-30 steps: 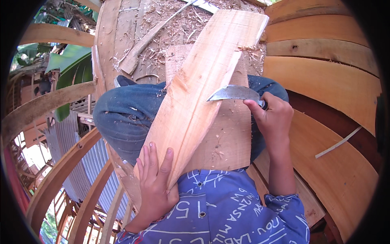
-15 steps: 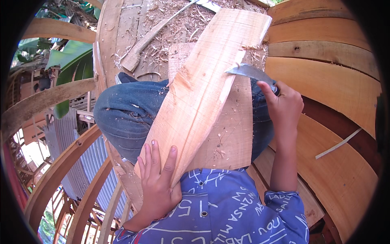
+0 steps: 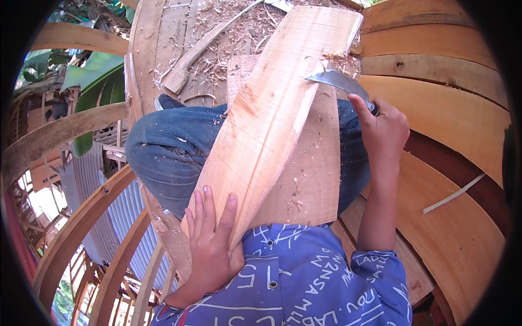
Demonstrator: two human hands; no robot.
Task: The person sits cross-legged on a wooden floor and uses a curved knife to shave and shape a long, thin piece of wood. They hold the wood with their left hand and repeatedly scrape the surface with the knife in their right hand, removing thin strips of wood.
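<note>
A long pale wooden plank [image 3: 272,92] slants across my lap, its far end toward the upper right. My left hand [image 3: 215,239] holds its near end, fingers stretched over the top face and the thumb mostly hidden at the edge. In my right hand [image 3: 385,127] is a knife with a curved grey blade [image 3: 341,81]; its handle is largely covered by my closed fingers. The blade tip meets the plank's right edge, just nearer than a rough, chipped spot. Beneath the plank lies a wider board [image 3: 310,174], sprinkled with small chips.
Wood shavings [image 3: 239,27] litter the planked floor ahead. A wooden stick with a thick, block-like end [image 3: 178,79] lies at the far left. Curved plank walls [image 3: 435,103] rise on the right, and curved ribs [image 3: 81,233] stand on the left, with a banana leaf [image 3: 98,79] beyond.
The knife has moved away from me along the plank's right edge, toward the chipped spot. The plank's far end has shifted slightly farther off. My left hand stays in place.
</note>
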